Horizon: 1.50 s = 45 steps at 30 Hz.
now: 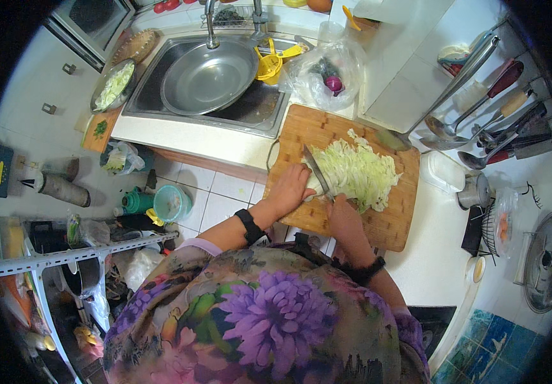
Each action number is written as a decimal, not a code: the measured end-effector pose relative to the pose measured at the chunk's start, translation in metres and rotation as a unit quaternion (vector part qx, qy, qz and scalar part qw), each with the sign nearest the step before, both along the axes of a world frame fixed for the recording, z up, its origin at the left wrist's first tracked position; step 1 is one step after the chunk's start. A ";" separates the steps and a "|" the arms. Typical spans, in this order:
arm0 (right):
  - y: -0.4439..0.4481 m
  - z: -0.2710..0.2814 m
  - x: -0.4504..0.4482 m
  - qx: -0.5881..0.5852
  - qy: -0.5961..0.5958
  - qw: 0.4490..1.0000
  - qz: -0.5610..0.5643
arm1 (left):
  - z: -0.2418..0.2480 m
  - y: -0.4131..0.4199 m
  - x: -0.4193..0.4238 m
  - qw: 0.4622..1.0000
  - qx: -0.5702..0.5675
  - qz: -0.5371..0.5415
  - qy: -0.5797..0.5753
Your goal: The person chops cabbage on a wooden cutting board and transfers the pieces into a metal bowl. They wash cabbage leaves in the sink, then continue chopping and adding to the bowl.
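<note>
A heap of shredded cabbage (365, 175) lies on a wooden cutting board (300, 127) at the counter's corner. My right hand (345, 216) grips the handle of a kitchen knife (318, 172), whose blade points away from me along the edge of the cabbage. My left hand (288, 189) presses on the uncut cabbage piece (312, 182) just left of the blade, its fingers bent and close to the steel. The underside of that piece and most of the knife's handle are hidden.
Beyond the board are a sink (276, 120) with a large metal bowl (211, 79), yellow measuring cups (269, 67) and a plastic bag (353, 62) holding a purple onion. Ladles (473, 158) hang at right, near a white container (441, 171). A bowl of cabbage (114, 86) stands far left.
</note>
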State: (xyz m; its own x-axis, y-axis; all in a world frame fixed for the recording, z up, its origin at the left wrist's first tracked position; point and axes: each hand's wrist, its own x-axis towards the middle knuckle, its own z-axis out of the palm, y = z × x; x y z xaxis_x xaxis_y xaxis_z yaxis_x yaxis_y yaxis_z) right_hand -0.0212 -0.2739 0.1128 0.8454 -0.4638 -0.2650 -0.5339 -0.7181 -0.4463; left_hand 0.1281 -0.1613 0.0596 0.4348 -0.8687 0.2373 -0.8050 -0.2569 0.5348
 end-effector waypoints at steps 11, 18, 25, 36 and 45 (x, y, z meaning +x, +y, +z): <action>-0.015 -0.026 0.008 0.022 -0.048 0.997 -0.056 | 0.000 0.020 -0.003 1.000 -0.013 0.000 0.000; -0.021 -0.010 0.003 0.013 -0.032 0.997 -0.073 | -0.003 0.004 0.000 0.998 -0.044 -0.025 0.022; -0.026 0.028 -0.017 0.028 -0.013 0.996 -0.083 | -0.004 0.003 -0.004 0.998 -0.063 0.002 0.032; -0.017 -0.012 0.007 0.015 -0.014 0.999 -0.040 | -0.009 -0.002 0.002 0.999 -0.038 -0.014 0.021; -0.017 0.016 -0.015 0.013 0.046 0.998 -0.050 | -0.011 -0.001 0.000 0.999 -0.045 -0.009 0.016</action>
State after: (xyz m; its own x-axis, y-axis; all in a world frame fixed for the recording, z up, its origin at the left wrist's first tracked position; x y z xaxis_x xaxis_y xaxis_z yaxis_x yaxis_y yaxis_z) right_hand -0.0358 -0.2910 0.1292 0.7672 -0.5365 -0.3515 -0.6413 -0.6488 -0.4096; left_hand 0.1284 -0.1622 0.0482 0.4273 -0.8528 0.3002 -0.7912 -0.1921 0.5806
